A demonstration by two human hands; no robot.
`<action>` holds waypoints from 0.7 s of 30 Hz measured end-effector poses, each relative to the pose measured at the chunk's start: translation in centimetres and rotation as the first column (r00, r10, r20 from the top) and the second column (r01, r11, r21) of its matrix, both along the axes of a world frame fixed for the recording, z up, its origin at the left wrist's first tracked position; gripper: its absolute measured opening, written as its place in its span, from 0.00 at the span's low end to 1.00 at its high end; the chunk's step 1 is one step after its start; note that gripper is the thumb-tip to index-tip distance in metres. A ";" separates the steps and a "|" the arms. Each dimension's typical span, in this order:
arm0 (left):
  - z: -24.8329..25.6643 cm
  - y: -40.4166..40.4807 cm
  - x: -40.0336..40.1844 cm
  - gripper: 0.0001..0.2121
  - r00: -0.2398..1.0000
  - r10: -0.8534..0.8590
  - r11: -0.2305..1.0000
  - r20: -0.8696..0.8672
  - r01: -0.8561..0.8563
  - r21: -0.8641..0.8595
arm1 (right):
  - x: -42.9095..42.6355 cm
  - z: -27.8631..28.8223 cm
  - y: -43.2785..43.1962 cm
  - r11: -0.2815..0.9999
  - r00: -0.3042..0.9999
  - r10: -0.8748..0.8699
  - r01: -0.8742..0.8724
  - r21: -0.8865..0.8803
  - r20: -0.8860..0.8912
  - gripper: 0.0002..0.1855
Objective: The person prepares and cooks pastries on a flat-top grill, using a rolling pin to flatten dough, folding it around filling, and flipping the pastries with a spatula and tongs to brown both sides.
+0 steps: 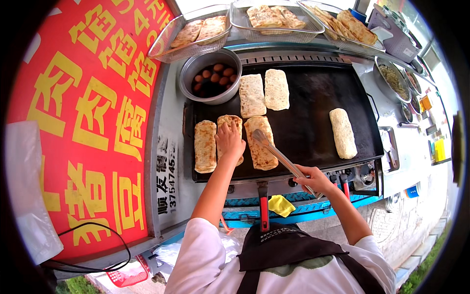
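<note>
My left hand [230, 141] lies palm down with spread fingers on a browned flatbread [229, 119] on the black griddle [308, 128]. Metal tongs [281, 156] are held in my right hand [315, 179]. Their tips reach over the browned flatbread [265, 161] to the right of my left hand; I cannot tell whether they touch it. Left of my left hand is another browned flatbread [205, 147]. Behind this row lie two paler flatbreads, one on the left [252, 96] and one on the right [277, 90]. A pale, rounder flatbread [343, 134] sits alone near the griddle's right side.
A metal pot [235, 88] of eggs in dark liquid stands at the back left. Wire baskets [238, 27] with flatbreads line the back. A filling bowl [383, 84] is at right. Below the griddle's front edge are a red-handled tool [264, 213] and a yellow cloth [281, 205].
</note>
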State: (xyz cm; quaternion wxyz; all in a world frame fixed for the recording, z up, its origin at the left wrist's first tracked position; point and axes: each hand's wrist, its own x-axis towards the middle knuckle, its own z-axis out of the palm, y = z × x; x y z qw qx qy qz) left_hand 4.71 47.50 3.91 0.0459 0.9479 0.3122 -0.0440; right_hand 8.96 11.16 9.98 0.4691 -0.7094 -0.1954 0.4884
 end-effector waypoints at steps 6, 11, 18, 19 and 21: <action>1.7 1.4 -0.8 0.44 0.975 0.019 0.998 0.223 -0.006 -0.060 | -0.2 -0.9 1.8 0.996 0.996 0.082 -0.084 0.041 0.047 0.33; 3.8 3.6 -1.3 0.47 0.930 0.073 0.965 0.360 0.026 -0.262 | -1.5 -2.5 6.2 0.995 0.998 0.066 -0.065 0.081 -0.005 0.33; 3.5 4.0 -2.9 0.43 0.880 -0.081 0.983 0.469 0.148 -0.109 | -3.2 3.6 3.1 0.997 0.998 0.061 -0.061 0.040 0.017 0.31; 3.8 3.6 -2.9 0.42 0.887 -0.068 0.983 0.457 0.138 -0.121 | -3.3 5.4 0.6 0.999 0.999 0.025 -0.026 -0.024 -0.028 0.30; 3.8 5.2 -5.1 0.36 0.800 -0.074 0.984 0.596 0.156 -0.088 | -2.9 8.1 -3.2 0.998 0.994 0.024 -0.030 -0.051 -0.106 0.29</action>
